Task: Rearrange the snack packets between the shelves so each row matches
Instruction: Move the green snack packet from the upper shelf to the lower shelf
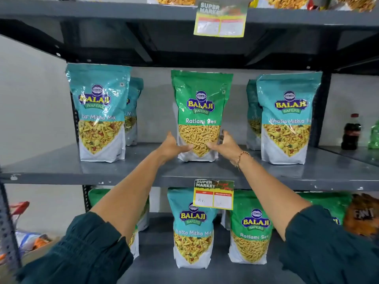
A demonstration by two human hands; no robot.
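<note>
The green Ratlami Sev packet (202,115) stands upright at the middle of the middle shelf (127,171), between two teal Khatta Mitha Mix packets, one (99,112) well to its left and one (287,117) well to its right, so it looks like the odd one in this row. The left hand (173,147) and right hand (226,145) press on its lower sides, thumbs across the front near the base, each grip clamped on the packet. To do this step well, I would keep both palms low and even so the soft pouch does not fold at the waist, lift it straight off the shelf and draw it forward clear of its neighbours. Below the green packet, on the lower shelf (155,263), a teal packet (192,228) stands beside another green Ratlami Sev packet (251,232), which suggests a swap. Whether the green packet's base touches the shelf is hard to tell. More teal packets stand behind those flanking it, mostly hidden; the price tag (213,194) covers part of the lower row, the forearms hide more, and the top shelf's goods are cut off.
</note>
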